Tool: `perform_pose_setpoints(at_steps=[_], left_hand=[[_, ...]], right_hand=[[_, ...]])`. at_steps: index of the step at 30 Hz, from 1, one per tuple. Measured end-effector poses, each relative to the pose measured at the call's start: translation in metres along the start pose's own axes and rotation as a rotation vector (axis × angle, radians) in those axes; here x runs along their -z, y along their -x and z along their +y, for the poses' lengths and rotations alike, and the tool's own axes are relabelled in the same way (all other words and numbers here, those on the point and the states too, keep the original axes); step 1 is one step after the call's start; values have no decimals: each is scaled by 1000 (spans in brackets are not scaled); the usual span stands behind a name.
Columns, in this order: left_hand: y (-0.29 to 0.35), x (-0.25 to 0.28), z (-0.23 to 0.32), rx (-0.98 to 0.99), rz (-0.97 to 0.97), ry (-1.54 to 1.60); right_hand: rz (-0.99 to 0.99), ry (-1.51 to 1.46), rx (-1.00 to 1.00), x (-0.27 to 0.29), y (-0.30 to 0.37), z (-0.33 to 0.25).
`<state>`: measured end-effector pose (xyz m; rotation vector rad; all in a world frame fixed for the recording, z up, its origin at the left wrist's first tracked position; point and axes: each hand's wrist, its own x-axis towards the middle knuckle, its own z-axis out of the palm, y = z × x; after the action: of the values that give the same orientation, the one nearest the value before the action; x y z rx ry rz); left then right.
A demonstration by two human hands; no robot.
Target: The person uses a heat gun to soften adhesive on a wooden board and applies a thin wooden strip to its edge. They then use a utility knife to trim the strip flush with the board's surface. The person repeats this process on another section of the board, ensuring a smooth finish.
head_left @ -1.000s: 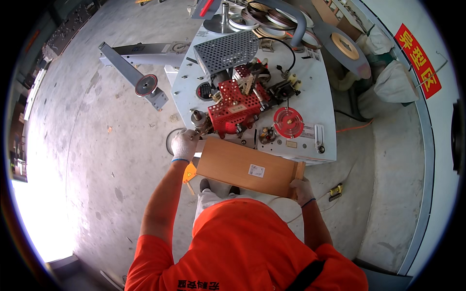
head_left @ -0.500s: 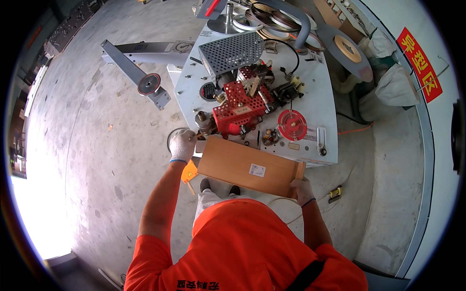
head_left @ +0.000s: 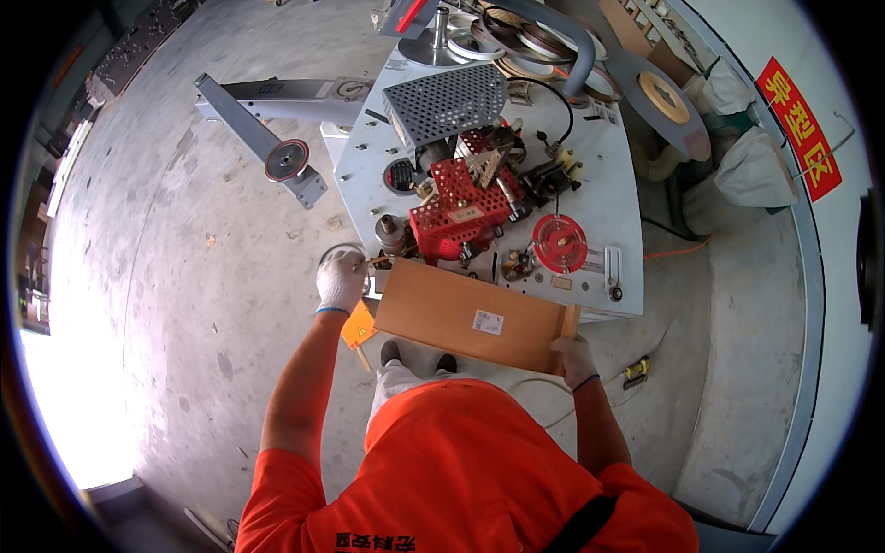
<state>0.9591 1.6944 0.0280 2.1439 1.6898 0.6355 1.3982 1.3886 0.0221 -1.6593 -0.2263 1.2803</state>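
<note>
A brown wooden panel (head_left: 461,318) with a white label lies across the front of the machine table, its near side past the table edge. My right hand (head_left: 573,359), in a pale glove, grips its right end, below a raised strip of wood (head_left: 570,324). Off the panel's upper left corner, my left hand (head_left: 342,279) in a white glove is closed on what looks like a thin brown edging strip (head_left: 379,261); the fingers partly hide it. This strip reaches toward the metal roller (head_left: 391,234). Beyond the panel stands the machine head with its red perforated guard (head_left: 454,210).
A red round disc (head_left: 560,243) sits on the table (head_left: 604,198) at right. Coils of band (head_left: 539,41) lie at the back beside a grey disc (head_left: 659,101). A grey arm with a wheel (head_left: 287,160) juts out left. An orange warning plate (head_left: 359,324) hangs below my left hand.
My left hand has shifted slightly left and down, away from the panel's corner, and more of the thin strip shows. My right hand and the panel look nearly unmoved.
</note>
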Motion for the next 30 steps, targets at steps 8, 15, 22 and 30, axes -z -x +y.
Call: perform_pose_setpoints(at_steps=[8,15,22,30], left_hand=[[6,10,-16,-35,-17,32],[81,29,55,-530,-335,-207],[68,-2,29,-592,-173,-102],[61,5,20,-583,-196,-68]], right_hand=[[38,6,60,-15,-12,-1],[84,-8,82,-26,-18,1],[120,-14,38,-38,-18,-6],[135,-58,2,-61,-5,-20]])
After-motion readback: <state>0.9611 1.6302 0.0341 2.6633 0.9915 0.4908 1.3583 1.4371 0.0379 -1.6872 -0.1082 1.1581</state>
